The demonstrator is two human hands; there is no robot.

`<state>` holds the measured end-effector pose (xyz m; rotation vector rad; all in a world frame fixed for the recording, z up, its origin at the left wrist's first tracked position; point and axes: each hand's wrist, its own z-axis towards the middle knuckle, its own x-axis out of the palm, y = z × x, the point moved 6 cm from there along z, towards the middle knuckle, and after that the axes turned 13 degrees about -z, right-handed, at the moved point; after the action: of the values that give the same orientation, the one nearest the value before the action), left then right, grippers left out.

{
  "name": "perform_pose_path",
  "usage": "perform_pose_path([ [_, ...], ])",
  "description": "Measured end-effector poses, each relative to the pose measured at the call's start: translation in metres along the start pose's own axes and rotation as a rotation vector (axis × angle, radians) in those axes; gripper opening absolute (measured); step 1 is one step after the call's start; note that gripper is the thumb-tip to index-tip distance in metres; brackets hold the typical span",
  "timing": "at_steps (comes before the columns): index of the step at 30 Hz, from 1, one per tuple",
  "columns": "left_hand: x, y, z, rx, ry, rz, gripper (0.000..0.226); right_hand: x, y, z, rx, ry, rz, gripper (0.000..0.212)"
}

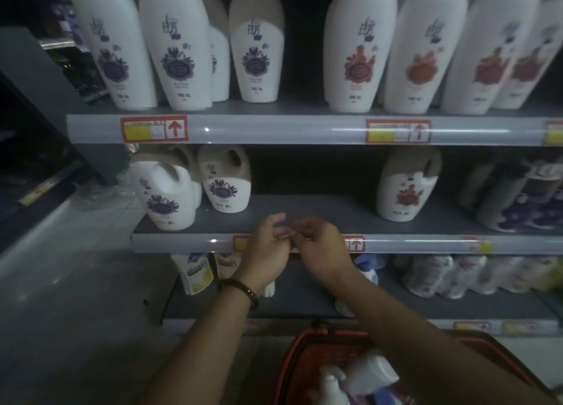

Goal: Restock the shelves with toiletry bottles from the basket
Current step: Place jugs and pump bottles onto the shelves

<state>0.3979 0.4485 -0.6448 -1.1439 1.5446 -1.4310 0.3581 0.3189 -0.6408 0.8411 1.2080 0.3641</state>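
Note:
My left hand (268, 247) and my right hand (324, 249) meet fingertip to fingertip in front of the middle shelf's front rail (189, 242), over a red price tag (355, 243). Neither hand holds a bottle. The left fingers are loosely curled. The right fingers curl toward the left hand, and whether they pinch something small is unclear. An orange basket (300, 356) sits at the bottom under my right forearm, with white toiletry bottles (370, 372) inside. White handled jugs (166, 198) stand at the left of the middle shelf, and another jug (402, 188) at the right.
The top shelf (274, 128) carries a row of tall white bottles (179, 47) with purple or red labels. Between the jugs on the middle shelf lies a bare grey stretch (310, 209). The bottom shelf holds refill pouches (195, 275). Grey floor lies to the left.

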Motion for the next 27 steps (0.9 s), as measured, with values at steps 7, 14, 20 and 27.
perform_pose_path([
  [7, 0.043, 0.009, -0.052, 0.038, 0.049, 0.079, 0.04, -0.039, -0.031, -0.051, 0.055, -0.025, 0.028, 0.025],
  [14, 0.076, 0.047, -0.101, -0.026, 0.136, 0.009, 0.042, -0.074, -0.071, -0.115, 0.139, 0.009, 0.1, 0.034],
  [20, 0.087, 0.066, -0.148, -0.118, 0.157, 0.042, 0.045, -0.085, -0.104, -0.168, 0.229, 0.035, 0.128, 0.046],
  [27, 0.083, 0.106, -0.185, -0.173, 0.069, 0.189, 0.038, -0.081, -0.138, -0.215, 0.318, 0.062, 0.224, 0.008],
])
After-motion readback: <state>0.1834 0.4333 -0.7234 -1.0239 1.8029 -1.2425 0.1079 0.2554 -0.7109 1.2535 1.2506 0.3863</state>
